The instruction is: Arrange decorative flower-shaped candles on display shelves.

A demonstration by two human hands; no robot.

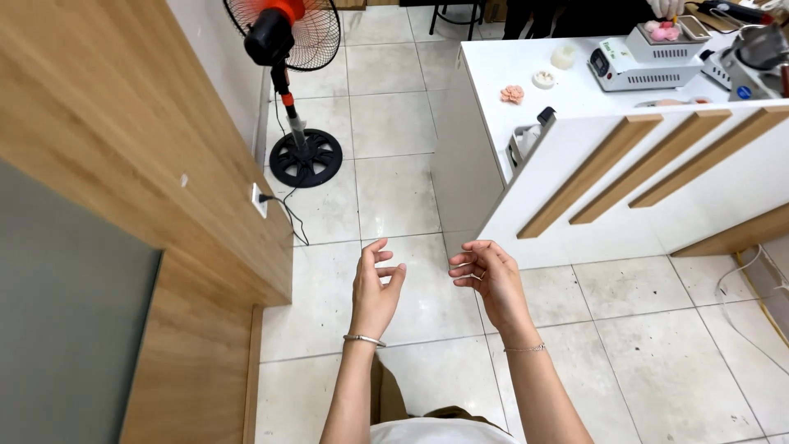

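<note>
Left hand (375, 288), right hand (489, 278): both half-open, fingers curled, holding nothing, above floor (394, 197). Nothing grasped yet. Tabletop (509, 70) ahead-right; fan (283, 49) ahead-left.

The head camera looked steeply down at the floor (394, 205) from standing height, counter (526, 74) ahead-right.

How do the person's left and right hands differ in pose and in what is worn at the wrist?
The left hand shows its back, fingers pointing up with the thumb spread toward the right hand; the right hand is turned sideways, fingers curled toward the left hand. The left wrist has a thicker silver bangle; the right wrist has a thin chain bracelet. Both are empty, raised above the tiled floor.
</note>
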